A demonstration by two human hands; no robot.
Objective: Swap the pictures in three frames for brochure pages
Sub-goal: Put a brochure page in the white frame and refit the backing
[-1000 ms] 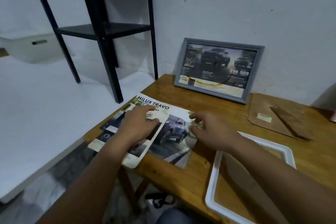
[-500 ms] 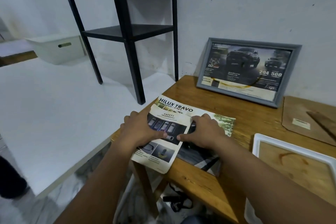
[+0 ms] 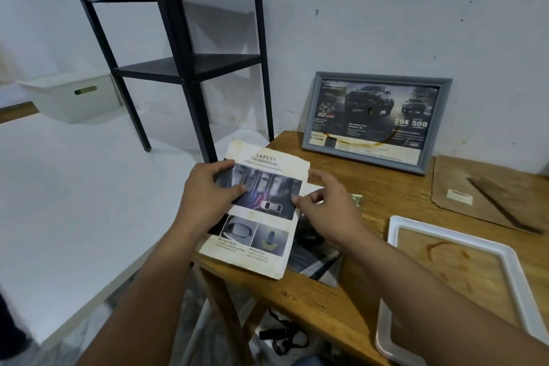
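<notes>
A worn brochure page headed SAFETY is lifted over the left end of the wooden table. My left hand grips its left edge, thumb on top. My right hand pinches its right edge. Beneath them lies the rest of the brochure, dark with a road picture. A grey frame with a truck page inside leans against the wall. An empty white frame lies flat at the right, the table showing through it. A brown backing board lies behind it.
A black two-tier shelf stand stands on a white surface to the left of the table. A white storage box sits further left by the wall. Black cables lie on the floor under the table.
The SAFETY page has come up off the brochure stack and moved away from me, held by both hands. The camera has swung left, so the frames appear further right.
</notes>
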